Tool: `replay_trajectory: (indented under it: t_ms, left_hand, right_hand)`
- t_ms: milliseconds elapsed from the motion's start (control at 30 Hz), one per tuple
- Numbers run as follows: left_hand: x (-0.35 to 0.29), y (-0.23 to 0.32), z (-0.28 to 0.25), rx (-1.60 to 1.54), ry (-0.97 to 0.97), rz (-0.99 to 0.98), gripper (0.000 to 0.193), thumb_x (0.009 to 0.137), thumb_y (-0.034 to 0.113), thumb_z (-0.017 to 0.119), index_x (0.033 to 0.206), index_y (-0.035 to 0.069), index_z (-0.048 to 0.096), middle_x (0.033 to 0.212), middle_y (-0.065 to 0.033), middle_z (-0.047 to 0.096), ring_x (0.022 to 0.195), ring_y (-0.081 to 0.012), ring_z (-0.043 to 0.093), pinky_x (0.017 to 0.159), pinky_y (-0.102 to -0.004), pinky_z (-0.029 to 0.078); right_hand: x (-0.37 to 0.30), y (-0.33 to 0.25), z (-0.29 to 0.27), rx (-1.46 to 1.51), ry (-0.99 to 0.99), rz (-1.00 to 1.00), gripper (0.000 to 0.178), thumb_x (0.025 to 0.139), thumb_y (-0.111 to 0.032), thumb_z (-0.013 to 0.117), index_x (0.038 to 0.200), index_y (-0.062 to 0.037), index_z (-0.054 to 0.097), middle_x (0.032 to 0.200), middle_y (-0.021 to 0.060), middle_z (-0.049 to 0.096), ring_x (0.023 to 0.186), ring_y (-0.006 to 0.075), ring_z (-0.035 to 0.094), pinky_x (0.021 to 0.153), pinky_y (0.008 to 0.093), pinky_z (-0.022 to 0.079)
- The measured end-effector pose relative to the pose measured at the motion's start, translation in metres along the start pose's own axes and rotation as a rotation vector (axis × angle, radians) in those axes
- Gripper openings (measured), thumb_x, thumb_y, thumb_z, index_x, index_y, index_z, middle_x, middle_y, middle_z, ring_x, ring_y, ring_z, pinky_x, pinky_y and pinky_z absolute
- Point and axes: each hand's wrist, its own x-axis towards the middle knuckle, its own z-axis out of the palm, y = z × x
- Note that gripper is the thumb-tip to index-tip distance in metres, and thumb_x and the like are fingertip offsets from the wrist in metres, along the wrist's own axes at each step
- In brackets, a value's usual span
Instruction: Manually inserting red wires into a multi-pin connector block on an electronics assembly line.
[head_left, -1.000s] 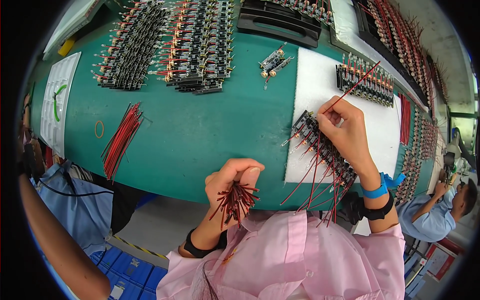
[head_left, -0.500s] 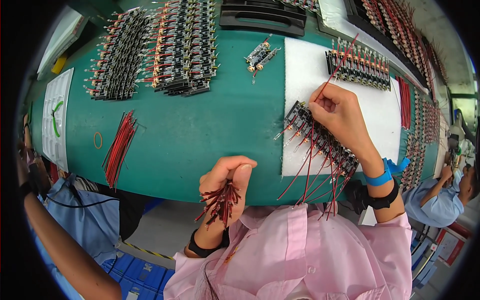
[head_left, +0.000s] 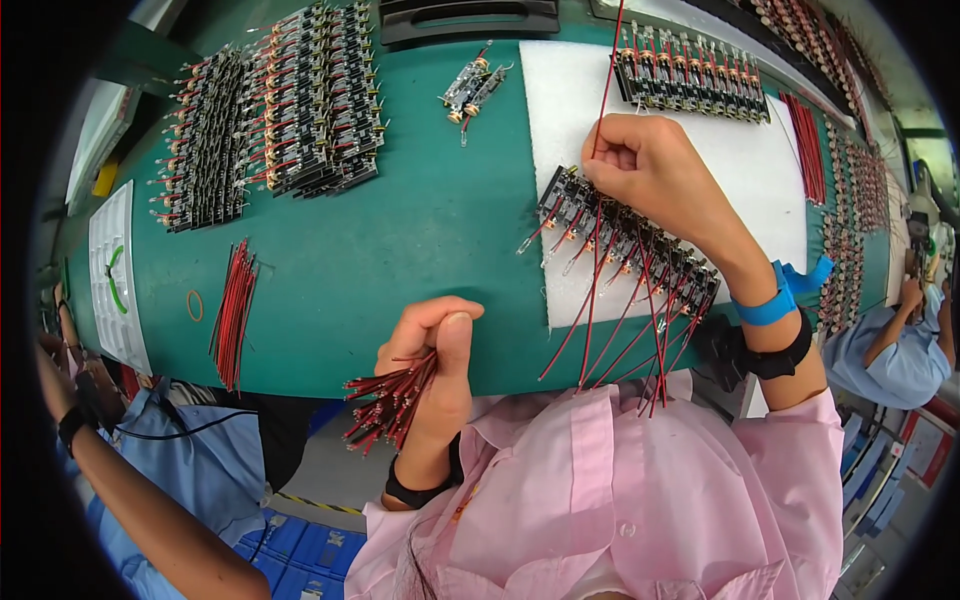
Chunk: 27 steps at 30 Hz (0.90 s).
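In my left hand (head_left: 432,350), closed at the table's front edge, is a bundle of dark red wires (head_left: 392,402), their ends fanning out below the fist. My right hand (head_left: 650,165) pinches a single red wire (head_left: 607,85) over the far left end of a row of black circuit boards (head_left: 640,245). This row lies slantwise on a white foam sheet (head_left: 770,215). Small clear-tipped parts stick out along its near side, and several long red wires (head_left: 620,335) trail from it toward me. My fingers hide where the held wire meets the boards.
Stacked board rows (head_left: 310,110) stand at the far left of the green table (head_left: 430,220). Loose boards (head_left: 470,90) lie mid-table, another board row (head_left: 690,80) on the foam. Wire bundles (head_left: 233,315) sit left and right. A co-worker's arm (head_left: 150,490) is at lower left.
The view has shifted slightly. My left hand has turned, so its wire ends now fan out to the left. The wire in my right hand stands more upright, still over the row's far left end.
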Motion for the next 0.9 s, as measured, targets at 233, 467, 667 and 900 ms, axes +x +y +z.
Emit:
replay_trajectory:
  t_ms: [233, 467, 667, 900]
  left_hand:
    - [0.0004, -0.0051, -0.0005, -0.024, 0.005, 0.043, 0.016, 0.082, 0.012, 0.047, 0.077, -0.003, 0.048, 0.050, 0.0044, 0.033, 0.042, -0.0021, 0.026, 0.040, -0.0189, 0.021]
    - [0.0001, -0.0070, -0.0007, 0.009, 0.006, 0.068, 0.015, 0.083, 0.011, 0.046, 0.077, -0.003, 0.048, 0.049, 0.0045, 0.033, 0.041, -0.0022, 0.026, 0.039, -0.0193, 0.021]
    - [-0.0001, -0.0066, -0.0008, 0.024, 0.007, 0.086, 0.015, 0.082, 0.011, 0.047, 0.078, -0.003, 0.048, 0.050, 0.0039, 0.033, 0.042, -0.0027, 0.027, 0.040, -0.0191, 0.023]
    - [-0.0006, -0.0053, 0.0014, -0.062, 0.031, 0.059, 0.015, 0.081, 0.012, 0.050, 0.077, -0.002, 0.053, 0.053, 0.0048, 0.039, 0.046, -0.0012, 0.031, 0.042, -0.0169, 0.021]
  right_hand:
    - [-0.0005, 0.0006, 0.0016, -0.007, 0.063, -0.035, 0.008, 0.062, -0.005, 0.052, 0.060, 0.0031, 0.051, 0.050, 0.0118, 0.047, 0.046, 0.0218, 0.046, 0.048, 0.0305, 0.038]
    - [-0.0018, 0.0014, 0.0021, -0.019, 0.072, -0.033, 0.010, 0.062, -0.007, 0.052, 0.059, 0.0023, 0.052, 0.050, 0.0129, 0.049, 0.048, 0.0256, 0.048, 0.050, 0.0334, 0.039]
    - [-0.0021, 0.0017, 0.0029, -0.041, 0.112, -0.068, 0.010, 0.062, -0.007, 0.051, 0.057, 0.0021, 0.052, 0.050, 0.0142, 0.049, 0.049, 0.0285, 0.049, 0.051, 0.0346, 0.040]
    - [-0.0025, 0.0023, 0.0044, -0.059, 0.146, -0.083, 0.010, 0.062, -0.005, 0.050, 0.056, 0.0020, 0.051, 0.050, 0.0153, 0.049, 0.050, 0.0312, 0.049, 0.052, 0.0358, 0.040]
